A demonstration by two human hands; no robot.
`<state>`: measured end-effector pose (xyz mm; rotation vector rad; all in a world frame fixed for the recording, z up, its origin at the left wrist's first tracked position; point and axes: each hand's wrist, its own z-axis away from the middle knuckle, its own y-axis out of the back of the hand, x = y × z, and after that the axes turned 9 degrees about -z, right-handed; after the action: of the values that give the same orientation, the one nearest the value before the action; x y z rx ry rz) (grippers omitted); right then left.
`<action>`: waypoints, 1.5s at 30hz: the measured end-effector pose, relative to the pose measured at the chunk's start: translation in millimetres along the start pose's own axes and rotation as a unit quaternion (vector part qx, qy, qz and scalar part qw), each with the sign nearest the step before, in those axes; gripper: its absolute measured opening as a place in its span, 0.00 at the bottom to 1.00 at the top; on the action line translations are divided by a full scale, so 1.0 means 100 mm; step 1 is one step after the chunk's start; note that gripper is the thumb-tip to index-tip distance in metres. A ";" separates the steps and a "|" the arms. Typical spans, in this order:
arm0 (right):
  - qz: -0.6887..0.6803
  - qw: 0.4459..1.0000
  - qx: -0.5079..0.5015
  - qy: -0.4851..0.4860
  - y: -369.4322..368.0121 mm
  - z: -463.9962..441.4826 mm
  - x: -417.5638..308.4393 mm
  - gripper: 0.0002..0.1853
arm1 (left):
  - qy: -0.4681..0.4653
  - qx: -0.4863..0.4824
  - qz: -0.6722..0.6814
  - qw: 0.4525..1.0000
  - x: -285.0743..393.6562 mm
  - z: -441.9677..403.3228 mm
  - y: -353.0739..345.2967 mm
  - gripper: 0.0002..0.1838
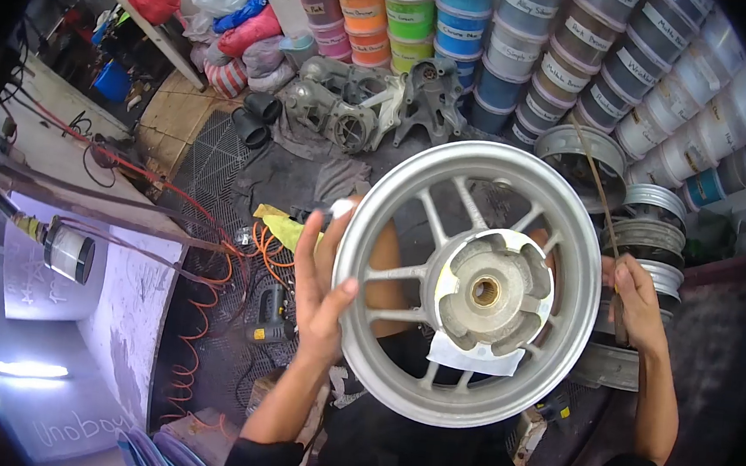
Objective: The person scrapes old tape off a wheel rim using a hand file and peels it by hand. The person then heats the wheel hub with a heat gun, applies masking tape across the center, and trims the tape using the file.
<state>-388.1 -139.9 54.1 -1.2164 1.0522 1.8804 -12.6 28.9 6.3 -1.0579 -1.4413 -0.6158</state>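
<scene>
A grey spoked wheel rim is held upright in front of my chest, its hub facing the camera. Around the hub lies a pale ring with a white flap hanging at its lower edge. My left hand is at the rim's left side, thumb on the edge and fingers spread, some blurred. At the right side, my right hand has its fingers wrapped round a long thin rod, which points up and to the left. That hand is close beside the rim; whether it touches is unclear.
Stacked labelled tubs line the back wall. Metal castings and black footwear lie on the floor. More wheel rims are piled at the right. A power tool and coiled orange hose are at the left.
</scene>
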 end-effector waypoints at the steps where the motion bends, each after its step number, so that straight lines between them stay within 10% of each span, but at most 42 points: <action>1: 0.039 0.999 -0.001 -0.009 -0.04 0.13 -0.15 0.21 | 0.008 -0.010 -0.006 1.000 0.07 -0.11 0.02 0.49; 13: -0.254 0.963 0.065 -0.060 -0.61 1.70 0.34 0.30 | 0.066 -0.379 0.044 0.922 -0.10 -1.58 -0.27 0.50; 23: 0.305 0.943 0.002 0.134 -0.50 1.33 -0.18 0.21 | -0.032 -0.347 -0.139 0.927 -0.17 -1.28 -0.17 0.46; 29: 0.384 0.907 -0.116 0.131 -0.71 1.08 -0.46 0.36 | -0.123 -0.223 -0.221 0.942 -0.23 -0.97 0.08 0.45; 39: 0.391 0.900 -0.160 0.105 -0.83 0.99 -0.58 0.34 | -0.079 -0.194 -0.157 0.965 -0.25 -0.92 0.11 0.46; 45: 0.591 0.753 -0.227 0.182 -0.93 0.71 -1.27 0.32 | -0.029 -0.251 -0.119 0.960 -0.20 -0.94 0.08 0.46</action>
<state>-293.6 -47.1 164.5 -1.3132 1.9605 3.0668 37.4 -53.0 1.4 -1.3074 -1.5140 -1.1784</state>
